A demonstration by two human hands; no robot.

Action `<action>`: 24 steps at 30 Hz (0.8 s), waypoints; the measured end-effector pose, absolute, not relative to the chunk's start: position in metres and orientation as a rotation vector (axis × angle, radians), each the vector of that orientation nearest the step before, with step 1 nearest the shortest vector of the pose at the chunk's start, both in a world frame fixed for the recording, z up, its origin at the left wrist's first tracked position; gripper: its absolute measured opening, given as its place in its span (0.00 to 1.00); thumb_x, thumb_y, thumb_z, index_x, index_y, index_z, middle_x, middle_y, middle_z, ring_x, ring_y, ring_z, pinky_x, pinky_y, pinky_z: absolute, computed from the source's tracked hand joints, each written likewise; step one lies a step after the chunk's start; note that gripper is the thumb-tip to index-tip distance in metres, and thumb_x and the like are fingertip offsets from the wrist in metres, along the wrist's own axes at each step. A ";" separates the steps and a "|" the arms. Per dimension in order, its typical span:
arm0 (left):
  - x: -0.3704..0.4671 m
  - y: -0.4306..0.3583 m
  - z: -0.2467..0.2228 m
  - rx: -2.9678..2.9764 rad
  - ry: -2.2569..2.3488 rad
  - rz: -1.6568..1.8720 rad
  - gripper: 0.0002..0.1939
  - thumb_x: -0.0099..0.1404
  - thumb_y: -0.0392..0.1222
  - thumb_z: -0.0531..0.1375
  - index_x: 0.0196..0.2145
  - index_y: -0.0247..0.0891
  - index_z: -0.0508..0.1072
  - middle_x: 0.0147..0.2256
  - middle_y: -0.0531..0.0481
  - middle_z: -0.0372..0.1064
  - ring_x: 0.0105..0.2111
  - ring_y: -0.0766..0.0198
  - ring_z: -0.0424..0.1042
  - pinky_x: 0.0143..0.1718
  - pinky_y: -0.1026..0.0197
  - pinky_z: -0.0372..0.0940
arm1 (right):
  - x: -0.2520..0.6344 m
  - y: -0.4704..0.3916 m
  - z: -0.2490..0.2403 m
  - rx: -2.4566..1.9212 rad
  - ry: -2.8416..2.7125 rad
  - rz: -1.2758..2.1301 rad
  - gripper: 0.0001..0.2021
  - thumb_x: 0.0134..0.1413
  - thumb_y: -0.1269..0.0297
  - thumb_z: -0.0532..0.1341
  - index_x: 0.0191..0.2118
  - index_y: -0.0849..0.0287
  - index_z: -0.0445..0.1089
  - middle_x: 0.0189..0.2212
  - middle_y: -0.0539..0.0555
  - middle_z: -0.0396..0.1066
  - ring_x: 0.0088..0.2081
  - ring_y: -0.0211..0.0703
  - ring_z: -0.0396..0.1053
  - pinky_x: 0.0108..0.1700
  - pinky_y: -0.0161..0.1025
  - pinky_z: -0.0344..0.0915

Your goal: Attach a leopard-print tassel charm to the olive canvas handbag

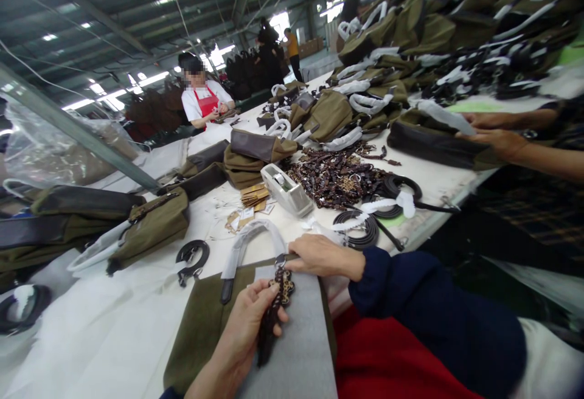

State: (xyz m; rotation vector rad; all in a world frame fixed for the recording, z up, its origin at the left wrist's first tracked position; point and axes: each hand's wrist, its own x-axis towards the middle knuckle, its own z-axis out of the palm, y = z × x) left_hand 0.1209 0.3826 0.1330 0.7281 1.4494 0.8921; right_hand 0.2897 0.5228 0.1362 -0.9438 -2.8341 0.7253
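An olive bag [205, 314] lies on the table in front of me, with a grey sheet [303, 338] over its right part. Its handle [246, 238] is wrapped in white film and arches away from me. My left hand [249, 320] is closed around a dark tassel charm [269, 326] with a patterned flower piece [286, 286]. Close by, my right hand [322, 256] has its fingers bent at the metal ring at the charm's top, by the handle's base. Its fingertips are partly hidden, and I cannot tell how firmly they grip.
Beyond the bag stand a tape dispenser [287, 189] and a heap of brown charms [337, 174]. Coiled black straps [362, 228] lie at the right. Olive bags [333, 113] are piled behind. At the right, another person's hands [493, 134] hold a bag; a person in a red apron [207, 101] stands across the table.
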 end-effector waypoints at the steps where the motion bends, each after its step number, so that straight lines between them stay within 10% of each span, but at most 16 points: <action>1: 0.121 0.383 0.133 0.725 1.447 0.890 0.17 0.66 0.52 0.60 0.38 0.32 0.69 0.21 0.49 0.72 0.14 0.73 0.64 0.16 0.73 0.54 | 0.288 0.526 0.137 -0.934 -2.872 0.769 0.19 0.62 0.50 0.58 0.40 0.64 0.74 0.37 0.63 0.75 0.39 0.51 0.71 0.37 0.39 0.59; 24: 0.102 0.405 0.164 0.930 1.419 0.588 0.20 0.62 0.54 0.63 0.41 0.37 0.63 0.20 0.56 0.68 0.16 0.72 0.63 0.18 0.72 0.59 | 0.291 0.459 0.097 -1.182 -1.878 1.164 0.07 0.62 0.62 0.58 0.33 0.59 0.63 0.26 0.48 0.65 0.30 0.39 0.63 0.34 0.35 0.55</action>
